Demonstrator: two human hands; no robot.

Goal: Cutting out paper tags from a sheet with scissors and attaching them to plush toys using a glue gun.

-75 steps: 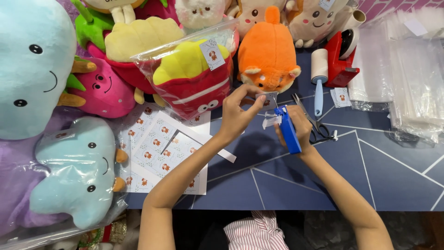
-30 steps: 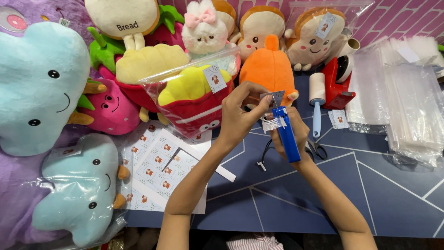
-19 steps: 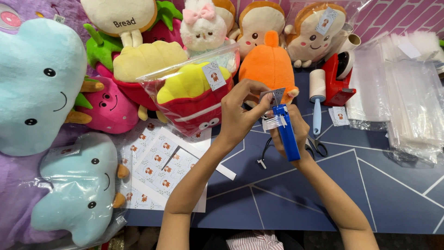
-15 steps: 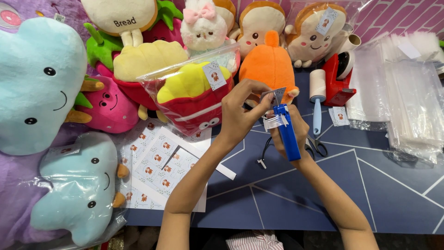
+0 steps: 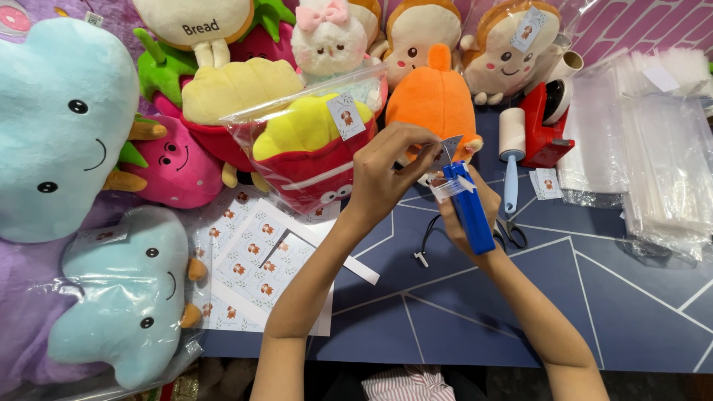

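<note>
Taking the blue tagging gun as the landmark, a big light-blue plush is seen far to its left, and a smaller light-blue plush in a clear bag lies below that one. Nearer to the gun, still on its left, a sheet of small stickers is spread on the dark blue table, and a red and yellow plush in a clear bag is placed above the sheet. The left hand is raised just left of the gun's top, and a small paper tag is pinched between its thumb and fingers, which are closed together on it right at the gun's tip. The gun itself is gripped firmly by the right hand, whose fingers are wrapped around its body from behind. An orange plush sits directly above the gun. To the right of the gun, a lint roller and a red tape dispenser are found, scissors lie just beside the right hand, and a pile of clear plastic bags is stacked farthest right.
</note>
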